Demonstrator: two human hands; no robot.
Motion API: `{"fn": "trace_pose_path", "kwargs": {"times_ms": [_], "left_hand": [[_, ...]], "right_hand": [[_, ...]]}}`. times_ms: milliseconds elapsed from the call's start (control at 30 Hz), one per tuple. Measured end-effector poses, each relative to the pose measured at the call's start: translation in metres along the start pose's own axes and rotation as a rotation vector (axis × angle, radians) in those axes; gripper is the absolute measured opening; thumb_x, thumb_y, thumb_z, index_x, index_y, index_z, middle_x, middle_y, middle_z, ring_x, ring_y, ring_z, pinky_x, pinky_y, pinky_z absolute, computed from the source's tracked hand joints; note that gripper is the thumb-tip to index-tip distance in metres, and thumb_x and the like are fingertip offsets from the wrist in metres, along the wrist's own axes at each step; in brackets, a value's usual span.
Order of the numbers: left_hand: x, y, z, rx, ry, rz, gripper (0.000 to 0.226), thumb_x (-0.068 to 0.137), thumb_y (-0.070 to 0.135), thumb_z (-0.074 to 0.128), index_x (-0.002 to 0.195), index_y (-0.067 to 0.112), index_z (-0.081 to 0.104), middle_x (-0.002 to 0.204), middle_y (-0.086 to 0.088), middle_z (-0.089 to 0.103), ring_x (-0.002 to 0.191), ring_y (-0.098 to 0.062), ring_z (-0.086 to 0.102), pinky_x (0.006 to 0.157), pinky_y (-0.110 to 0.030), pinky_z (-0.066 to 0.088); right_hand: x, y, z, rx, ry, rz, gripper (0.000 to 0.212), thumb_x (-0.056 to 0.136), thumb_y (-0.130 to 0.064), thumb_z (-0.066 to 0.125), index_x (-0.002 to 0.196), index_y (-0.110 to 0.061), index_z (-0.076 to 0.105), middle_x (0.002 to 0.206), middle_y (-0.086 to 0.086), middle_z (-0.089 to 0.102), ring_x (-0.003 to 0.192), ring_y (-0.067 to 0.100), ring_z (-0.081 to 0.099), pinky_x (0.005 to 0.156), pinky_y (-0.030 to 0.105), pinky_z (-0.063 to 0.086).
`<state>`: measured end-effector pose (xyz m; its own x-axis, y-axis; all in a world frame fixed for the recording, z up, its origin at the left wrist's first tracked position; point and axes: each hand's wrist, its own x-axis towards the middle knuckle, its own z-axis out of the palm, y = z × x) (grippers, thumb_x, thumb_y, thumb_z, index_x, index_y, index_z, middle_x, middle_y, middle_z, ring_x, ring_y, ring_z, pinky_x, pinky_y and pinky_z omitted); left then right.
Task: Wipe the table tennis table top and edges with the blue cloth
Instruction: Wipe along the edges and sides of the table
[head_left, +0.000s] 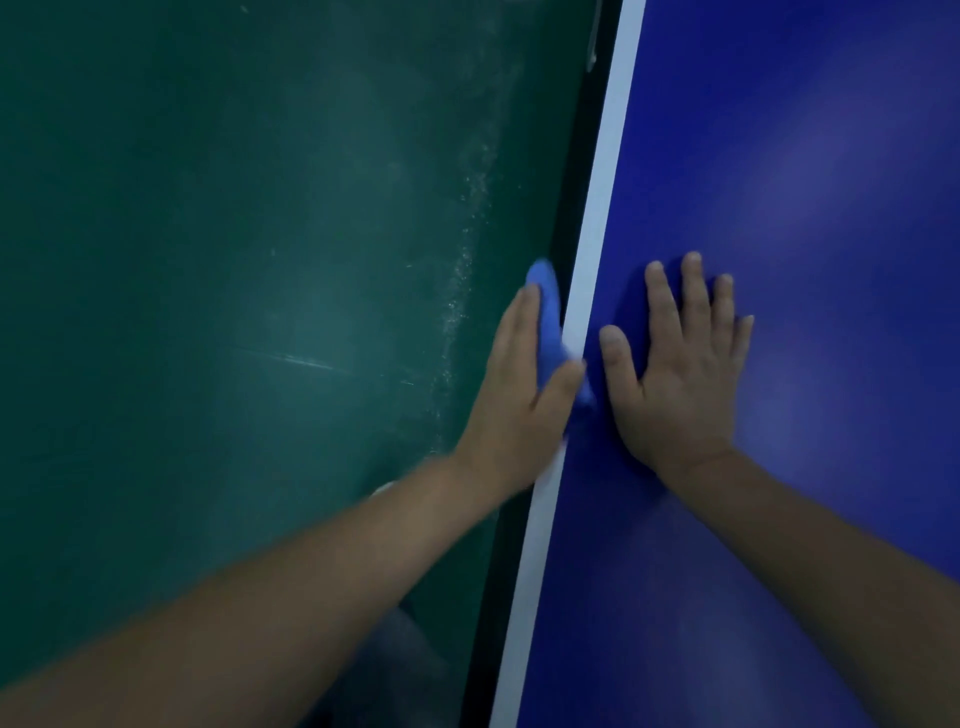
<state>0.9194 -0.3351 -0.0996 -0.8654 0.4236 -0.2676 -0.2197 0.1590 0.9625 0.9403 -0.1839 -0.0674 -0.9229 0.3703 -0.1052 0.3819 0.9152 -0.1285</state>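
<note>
My left hand (524, 384) holds the blue cloth (545, 306) against the table's side edge, fingers along the side and thumb over the white line (597, 234). My right hand (680, 374) lies flat with its fingers spread on the blue top (810, 156), just beside the line. The edge runs on ahead unobstructed, with green floor (260, 260) to its left.

Blue table top (810, 156) with white edge line (605, 208) bears the flat right hand (680, 379)
</note>
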Motion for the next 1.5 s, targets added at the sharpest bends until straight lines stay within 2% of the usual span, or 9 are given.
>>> {"fn": "trace_pose_path", "kwargs": {"times_ms": [67,233,433,600,767,933,1100,1367,1500], "left_hand": [[-0.053,-0.016,0.0,-0.014,-0.046,0.007,0.07,0.103,0.037,0.042,0.159,0.026,0.002,0.166,0.019,-0.002,0.154,-0.015,0.012,0.125,-0.04,0.017],[-0.034,-0.009,0.002,0.045,-0.056,0.019,0.072,0.101,0.034,0.044,0.157,0.026,0.0,0.168,0.009,-0.003,0.152,-0.002,-0.003,0.122,-0.018,0.002],[0.099,0.031,-0.001,-0.07,0.028,-0.067,0.071,0.102,0.017,0.051,0.159,0.01,0.01,0.163,-0.011,0.017,0.146,-0.038,0.029,0.117,-0.058,0.029],[0.026,0.016,0.002,-0.038,0.042,-0.03,0.071,0.098,0.029,0.043,0.159,0.014,0.012,0.168,-0.001,0.009,0.153,-0.01,0.009,0.126,-0.038,0.01],[-0.057,-0.019,0.004,0.041,-0.059,0.031,0.072,0.1,0.034,0.04,0.159,0.019,0.002,0.168,0.004,-0.001,0.154,-0.01,-0.002,0.126,-0.038,0.008],[0.031,0.004,-0.003,0.024,-0.07,0.003,0.075,0.099,0.028,0.046,0.159,0.013,0.003,0.168,-0.003,-0.001,0.154,-0.01,0.0,0.123,-0.024,0.004],[0.136,0.044,-0.006,-0.074,0.007,-0.064,0.071,0.102,0.017,0.051,0.159,0.009,0.01,0.164,-0.011,0.013,0.148,-0.029,0.025,0.119,-0.049,0.03],[0.001,0.005,-0.006,0.02,-0.1,-0.003,0.075,0.101,0.031,0.044,0.158,0.02,-0.003,0.168,0.004,-0.006,0.154,-0.008,-0.005,0.124,-0.025,0.004],[0.04,0.02,-0.008,0.016,-0.162,-0.021,0.079,0.098,0.032,0.045,0.156,0.022,-0.008,0.167,0.001,-0.012,0.152,-0.004,-0.012,0.118,-0.013,-0.003]], "right_hand": [[0.0,0.001,0.002,0.005,-0.001,-0.004,0.073,0.098,-0.061,0.025,0.16,-0.023,0.02,0.169,0.003,0.007,0.155,0.032,-0.001,0.123,0.057,0.0],[0.0,0.003,0.003,0.019,0.017,-0.017,0.073,0.098,-0.061,0.026,0.16,-0.023,0.021,0.169,0.004,0.008,0.155,0.032,0.0,0.123,0.056,-0.002],[0.001,0.001,-0.002,0.024,-0.008,-0.009,0.074,0.096,-0.061,0.026,0.159,-0.023,0.022,0.169,0.004,0.007,0.155,0.032,-0.001,0.123,0.056,-0.001],[0.0,0.001,-0.003,0.016,0.0,-0.013,0.074,0.096,-0.06,0.026,0.159,-0.022,0.024,0.169,0.005,0.01,0.155,0.033,0.002,0.123,0.057,0.0],[0.001,0.004,0.002,0.025,0.037,-0.014,0.072,0.098,-0.059,0.031,0.158,-0.02,0.027,0.168,0.005,0.013,0.155,0.033,0.004,0.123,0.057,0.001],[0.003,0.005,0.003,0.009,0.031,-0.025,0.071,0.098,-0.057,0.03,0.158,-0.018,0.027,0.168,0.007,0.013,0.154,0.035,0.005,0.122,0.059,0.003],[0.003,0.002,0.0,-0.03,0.005,-0.013,0.072,0.099,-0.056,0.03,0.158,-0.015,0.026,0.168,0.009,0.013,0.154,0.037,0.005,0.122,0.061,0.004],[0.002,-0.007,-0.011,-0.055,-0.085,0.025,0.072,0.097,-0.052,0.033,0.156,-0.01,0.031,0.166,0.014,0.016,0.153,0.039,0.008,0.121,0.061,0.008],[0.025,-0.011,-0.02,0.096,0.041,0.04,0.055,0.098,-0.044,0.042,0.137,-0.007,0.055,0.15,0.016,0.043,0.14,0.034,0.037,0.113,0.059,0.032]]}}
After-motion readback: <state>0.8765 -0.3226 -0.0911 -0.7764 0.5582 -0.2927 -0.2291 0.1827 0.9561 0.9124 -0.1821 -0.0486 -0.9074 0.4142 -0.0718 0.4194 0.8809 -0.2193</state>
